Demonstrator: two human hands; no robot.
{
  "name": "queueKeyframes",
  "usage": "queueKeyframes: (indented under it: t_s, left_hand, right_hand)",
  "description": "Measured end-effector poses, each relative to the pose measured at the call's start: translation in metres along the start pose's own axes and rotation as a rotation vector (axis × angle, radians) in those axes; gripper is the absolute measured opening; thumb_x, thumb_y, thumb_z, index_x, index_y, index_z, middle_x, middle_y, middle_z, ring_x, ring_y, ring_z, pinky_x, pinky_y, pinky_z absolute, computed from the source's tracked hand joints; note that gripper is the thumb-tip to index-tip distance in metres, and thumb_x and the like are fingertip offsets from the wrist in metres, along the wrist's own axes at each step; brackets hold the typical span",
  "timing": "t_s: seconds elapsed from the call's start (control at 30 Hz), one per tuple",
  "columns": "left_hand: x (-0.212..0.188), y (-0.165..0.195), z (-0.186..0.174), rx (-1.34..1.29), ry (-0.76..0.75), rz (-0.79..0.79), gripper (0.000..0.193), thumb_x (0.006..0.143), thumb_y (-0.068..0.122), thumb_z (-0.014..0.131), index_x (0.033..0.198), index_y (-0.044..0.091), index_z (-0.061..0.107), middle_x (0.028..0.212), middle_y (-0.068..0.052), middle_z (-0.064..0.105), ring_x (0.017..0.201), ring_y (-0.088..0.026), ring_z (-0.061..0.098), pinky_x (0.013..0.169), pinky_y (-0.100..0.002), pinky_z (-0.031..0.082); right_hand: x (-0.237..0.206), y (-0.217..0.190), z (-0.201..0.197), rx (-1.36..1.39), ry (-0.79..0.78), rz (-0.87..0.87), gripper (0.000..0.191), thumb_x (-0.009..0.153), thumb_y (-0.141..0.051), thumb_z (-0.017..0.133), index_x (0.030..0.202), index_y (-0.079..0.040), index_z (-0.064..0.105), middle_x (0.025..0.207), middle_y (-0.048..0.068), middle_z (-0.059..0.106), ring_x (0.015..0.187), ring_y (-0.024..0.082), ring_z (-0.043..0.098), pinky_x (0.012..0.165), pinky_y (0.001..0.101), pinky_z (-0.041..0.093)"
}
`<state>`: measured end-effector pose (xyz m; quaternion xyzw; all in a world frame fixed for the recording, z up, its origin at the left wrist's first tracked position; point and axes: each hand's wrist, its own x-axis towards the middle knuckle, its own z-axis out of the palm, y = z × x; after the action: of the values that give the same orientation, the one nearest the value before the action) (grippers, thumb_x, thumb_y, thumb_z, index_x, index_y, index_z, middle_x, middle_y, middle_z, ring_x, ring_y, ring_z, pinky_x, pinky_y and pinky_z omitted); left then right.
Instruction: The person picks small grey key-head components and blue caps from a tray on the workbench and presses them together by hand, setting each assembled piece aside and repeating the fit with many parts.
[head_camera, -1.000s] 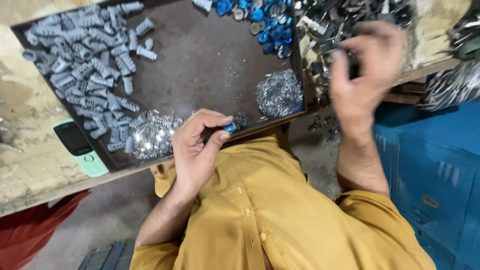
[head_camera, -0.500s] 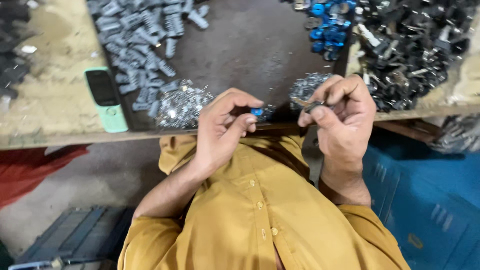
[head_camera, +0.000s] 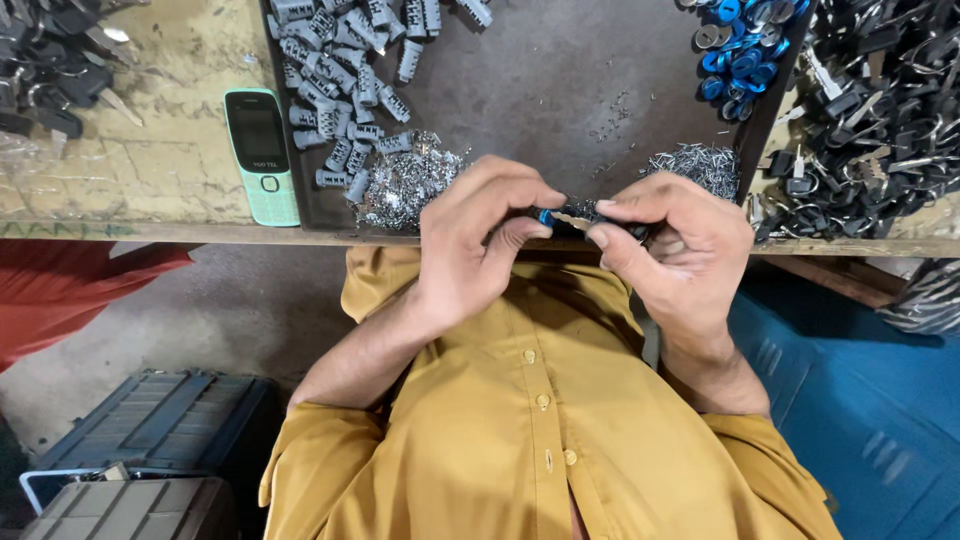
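Two hands | left hand (head_camera: 475, 240), right hand (head_camera: 672, 240) pinch blue-ringed part (head_camera: 556, 216) between grips

A mint-green push-button phone (head_camera: 262, 155) with a dark, unlit rectangular screen (head_camera: 257, 133) lies flat on the tabletop (head_camera: 150, 170), well beyond the left hand (head_camera: 480, 245).
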<state>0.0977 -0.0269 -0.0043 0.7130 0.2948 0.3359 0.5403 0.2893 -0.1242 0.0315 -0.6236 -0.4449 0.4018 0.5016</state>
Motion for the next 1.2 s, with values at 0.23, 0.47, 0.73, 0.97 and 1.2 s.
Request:
queueKeyframes:
  t_s: [0.23,0.47,0.73,0.97,1.2]
  left_hand:
    - [-0.005,0.006,-0.009,0.290,-0.063,0.235,0.036,0.086,-0.008,0.075,0.119,-0.001,0.066,0.113,-0.014,0.063,0.100,-0.031,0.063,0.086,-0.040,0.054]
    - [-0.006,0.005,-0.028,0.016,0.033,-0.013,0.027,0.091,-0.001,0.079,0.116,0.005,0.071,0.109,-0.010,0.064,0.096,-0.022,0.067,0.080,-0.032,0.056]
    - [-0.012,-0.007,-0.041,0.041,0.146,0.082,0.028,0.088,0.006,0.083,0.114,0.005,0.073,0.104,-0.009,0.068,0.094,-0.022,0.068,0.081,-0.032,0.056]
    - [-0.016,-0.018,-0.039,-0.002,0.214,0.033,0.021,0.095,0.006,0.080,0.115,0.006,0.072,0.100,-0.005,0.069,0.087,-0.014,0.069,0.073,-0.025,0.056]
    - [-0.022,-0.029,-0.014,-1.364,-0.084,-0.624,0.022,0.100,0.022,0.072,0.110,0.003,0.073,0.084,0.000,0.064,0.064,-0.004,0.046,0.054,-0.019,0.032]
  right_hand:
    - [0.003,0.001,0.016,-0.137,-0.061,0.002,0.013,0.093,0.010,0.074,0.104,0.008,0.069,0.100,0.015,0.070,0.076,0.012,0.068,0.062,0.0204,0.053]
    - [0.025,0.004,0.028,0.146,-0.229,0.158,0.016,0.105,0.006,0.066,0.121,0.004,0.062,0.105,0.009,0.064,0.084,0.008,0.065,0.075,0.0208,0.053]
    - [0.035,-0.009,0.057,0.078,-0.367,0.269,0.041,0.105,-0.007,0.050,0.145,0.002,0.045,0.111,0.005,0.061,0.088,0.007,0.056,0.075,0.0203,0.048]
    - [0.027,-0.004,0.047,0.272,-0.157,0.182,0.024,0.109,-0.003,0.049,0.120,0.005,0.068,0.085,0.003,0.060,0.062,0.005,0.048,0.055,0.0194,0.036]
    - [0.026,-0.018,0.042,-0.364,-0.207,-0.322,0.044,0.082,-0.012,0.088,0.119,0.004,0.068,0.081,0.009,0.053,0.061,0.012,0.049,0.055,0.0271,0.038]
